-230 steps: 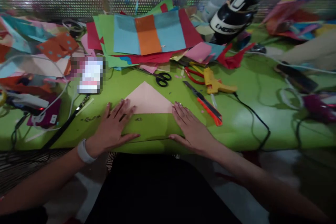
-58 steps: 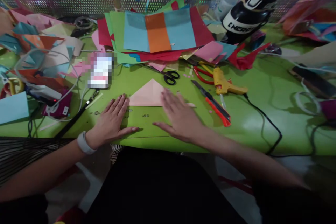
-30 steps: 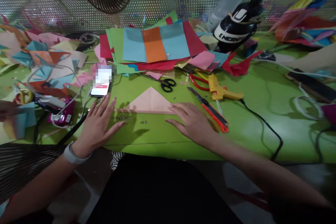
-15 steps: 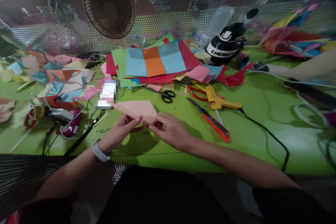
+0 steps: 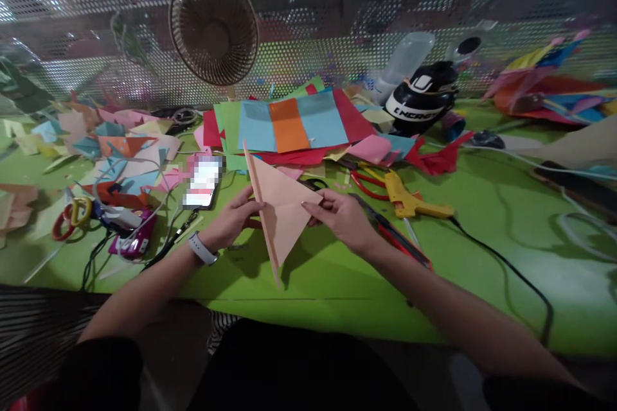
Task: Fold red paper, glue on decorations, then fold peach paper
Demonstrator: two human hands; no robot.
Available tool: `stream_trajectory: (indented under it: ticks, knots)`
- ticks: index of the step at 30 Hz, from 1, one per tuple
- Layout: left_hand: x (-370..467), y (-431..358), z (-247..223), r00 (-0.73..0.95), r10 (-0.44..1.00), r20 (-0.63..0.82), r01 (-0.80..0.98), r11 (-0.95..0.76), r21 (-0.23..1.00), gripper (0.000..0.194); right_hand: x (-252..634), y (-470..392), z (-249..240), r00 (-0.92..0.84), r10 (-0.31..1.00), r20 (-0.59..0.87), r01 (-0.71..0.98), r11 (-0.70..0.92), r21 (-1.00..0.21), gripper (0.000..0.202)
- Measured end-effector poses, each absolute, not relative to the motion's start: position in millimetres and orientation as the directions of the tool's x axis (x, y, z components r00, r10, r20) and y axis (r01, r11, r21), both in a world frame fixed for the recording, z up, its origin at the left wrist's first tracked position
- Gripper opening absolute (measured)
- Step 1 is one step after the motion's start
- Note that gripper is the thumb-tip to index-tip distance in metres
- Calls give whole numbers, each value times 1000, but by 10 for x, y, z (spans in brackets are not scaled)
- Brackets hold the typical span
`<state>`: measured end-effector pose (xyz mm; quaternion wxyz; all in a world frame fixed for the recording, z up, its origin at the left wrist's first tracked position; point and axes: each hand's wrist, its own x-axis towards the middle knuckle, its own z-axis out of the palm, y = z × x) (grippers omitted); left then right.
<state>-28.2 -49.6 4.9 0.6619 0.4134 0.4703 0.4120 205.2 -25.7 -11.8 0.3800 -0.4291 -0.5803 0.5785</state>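
A folded sheet of pale pink paper [image 5: 284,205], roughly triangular with a narrow folded strip along its left edge, is held up above the green table [image 5: 337,282]. My left hand [image 5: 236,215] is closed on that strip, thumb in front and fingers partly hidden behind. At the opposite corner, my right hand [image 5: 340,215] pinches the paper between thumb and fingers. Behind the paper, black-handled scissors [image 5: 315,185] are partly covered. A red-and-black utility knife [image 5: 405,244] lies beside my right forearm, and a yellow glue gun [image 5: 402,196] rests farther right.
Stacked coloured paper sheets [image 5: 289,122] lie at the back. On the left are a phone [image 5: 205,183], folded paper pieces [image 5: 125,144], cables and more scissors [image 5: 72,215]. A black jar [image 5: 424,99] and a fan [image 5: 214,29] stand behind. The glue gun's cord [image 5: 506,263] runs across the right side.
The pink paper has been turned so its folded strip now stands at the left, its face toward me. My hands have moved apart, the right one shifting right to the opposite corner.
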Motion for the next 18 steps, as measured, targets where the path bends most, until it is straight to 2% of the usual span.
stream_trajectory:
  ticks: [3,10,14,18]
  knots:
    - [-284,-460,11,217,936,-277,-175,316,932,35,2024,-286,-107,-284,957,-61,-6,-66,-998,41]
    - [-321,-407,-27,252,935,-250,-38,268,963,35,2023,-357,-100,-253,965,-65,-64,-84,-994,37]
    - [-334,-400,-34,264,923,-280,-74,309,948,38,2034,-362,-108,-221,974,-41,-76,-59,-995,34]
    - [-332,-408,-45,283,926,-248,-102,287,953,41,2038,-344,-124,-228,971,-72,-102,-97,-990,35]
